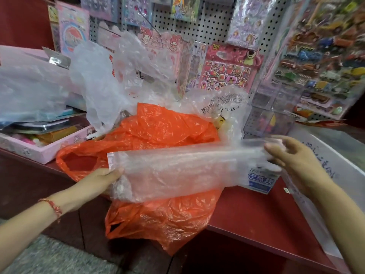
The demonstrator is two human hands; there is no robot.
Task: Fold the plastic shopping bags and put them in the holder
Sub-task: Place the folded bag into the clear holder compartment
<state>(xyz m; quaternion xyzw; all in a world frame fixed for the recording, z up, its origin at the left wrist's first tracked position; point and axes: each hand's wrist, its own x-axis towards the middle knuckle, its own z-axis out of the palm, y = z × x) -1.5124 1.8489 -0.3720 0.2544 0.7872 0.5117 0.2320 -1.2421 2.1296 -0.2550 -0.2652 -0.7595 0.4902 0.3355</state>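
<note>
A clear plastic bag, folded into a long strip, stretches across the middle of the view above the red counter. My left hand pinches its left end. At the strip's right end my right hand has its fingers curled around the plastic. Under the strip lies a crumpled orange shopping bag, draped over the counter's front edge. Behind it several loose clear bags are heaped up. A holder I cannot pick out with certainty.
A pink tray of small goods stands at the left. Sticker sheets hang on a pegboard behind. Clear plastic boxes sit at the right, with a blue-labelled white package below the strip. The red counter edge runs diagonally.
</note>
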